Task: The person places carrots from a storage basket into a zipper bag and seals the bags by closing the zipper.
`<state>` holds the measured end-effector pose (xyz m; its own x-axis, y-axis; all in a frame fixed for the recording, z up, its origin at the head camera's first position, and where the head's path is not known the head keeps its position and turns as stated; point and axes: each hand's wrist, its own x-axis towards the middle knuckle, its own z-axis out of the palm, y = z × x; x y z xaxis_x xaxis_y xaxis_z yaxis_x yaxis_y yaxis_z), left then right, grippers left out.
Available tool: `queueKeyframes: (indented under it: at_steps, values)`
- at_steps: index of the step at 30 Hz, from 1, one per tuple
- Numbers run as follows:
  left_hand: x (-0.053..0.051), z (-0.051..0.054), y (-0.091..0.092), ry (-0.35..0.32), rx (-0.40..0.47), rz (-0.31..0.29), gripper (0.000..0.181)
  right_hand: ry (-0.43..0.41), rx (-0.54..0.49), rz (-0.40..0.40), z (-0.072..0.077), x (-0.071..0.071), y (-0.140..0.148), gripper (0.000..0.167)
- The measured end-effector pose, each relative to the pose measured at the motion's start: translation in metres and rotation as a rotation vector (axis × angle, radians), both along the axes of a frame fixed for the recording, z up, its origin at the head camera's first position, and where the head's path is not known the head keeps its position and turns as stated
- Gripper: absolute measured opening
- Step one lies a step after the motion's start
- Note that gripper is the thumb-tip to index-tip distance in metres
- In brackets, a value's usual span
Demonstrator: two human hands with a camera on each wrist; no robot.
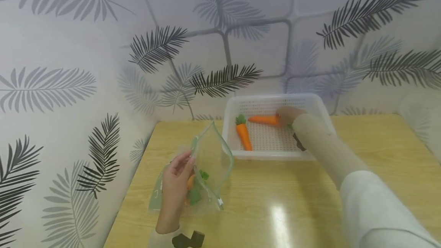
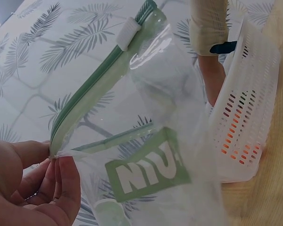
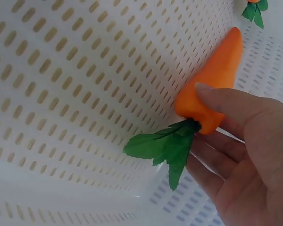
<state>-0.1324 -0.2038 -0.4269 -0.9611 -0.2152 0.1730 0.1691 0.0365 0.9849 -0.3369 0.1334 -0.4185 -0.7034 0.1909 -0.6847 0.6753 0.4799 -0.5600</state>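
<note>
In the head view my left hand (image 1: 173, 192) pinches the edge of a clear zip bag (image 1: 214, 152) with a green seal, its mouth spread apart. Something orange and green (image 1: 195, 194) shows inside the bag, probably a carrot. The left wrist view shows the white slider (image 2: 128, 34) at the far end of the seal. My right hand (image 1: 288, 115) reaches into a white perforated basket (image 1: 268, 155). It grips an orange toy-like carrot (image 3: 219, 70) near the top, thumb on one side and fingers beneath. The carrot's green leaves (image 3: 167, 146) hang free.
A second carrot (image 1: 244, 135) lies along the basket's left side, leaves toward the back. The basket stands on a wooden table (image 1: 262, 186), close to a leaf-patterned wall (image 1: 206, 49). The bag is left of the basket, near its front left corner.
</note>
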Motion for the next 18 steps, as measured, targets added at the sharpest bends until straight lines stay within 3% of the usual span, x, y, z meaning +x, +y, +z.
queueKeyframes:
  at_steps: [2,3,5,7,9,14,18]
  values:
    - [0.0,0.0,0.0,0.001,-0.003,0.001,0.031,0.047,0.021,0.174,-0.005,-0.009,0.001,0.053]
    - [0.0,0.0,0.0,-0.001,-0.005,0.003,0.031,0.099,0.047,0.315,-0.013,-0.019,0.004,0.05]
    - [0.0,0.0,0.001,-0.008,-0.007,0.004,0.031,0.25,0.144,0.6,-0.026,-0.038,0.009,0.045]
    - [0.0,0.001,0.001,-0.014,-0.01,0.004,0.031,0.415,0.271,0.829,-0.04,-0.057,0.013,0.041]
    - [0.001,0.001,0.002,-0.02,-0.01,0.005,0.031,0.545,0.366,0.976,-0.052,-0.073,0.016,0.034]
    - [0.003,0.003,0.003,-0.018,-0.022,0.004,0.031,0.63,0.312,1.019,-0.055,-0.082,0.022,0.023]
    - [0.003,0.002,0.003,-0.017,-0.031,0.001,0.031,0.622,0.194,0.972,-0.048,-0.079,0.031,0.04]
